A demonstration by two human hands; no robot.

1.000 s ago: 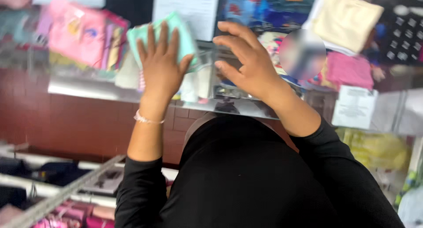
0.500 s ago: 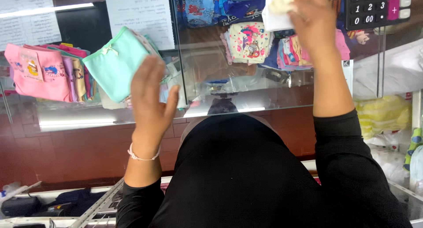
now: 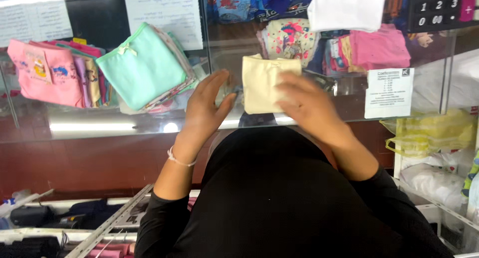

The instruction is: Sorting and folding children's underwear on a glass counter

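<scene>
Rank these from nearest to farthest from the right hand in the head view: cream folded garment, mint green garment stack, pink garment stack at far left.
1. Cream folded garment: under the right hand, touching its fingers.
2. Mint green garment stack: leftward, beyond the left hand.
3. Pink garment stack: far left on the glass counter.
</scene>
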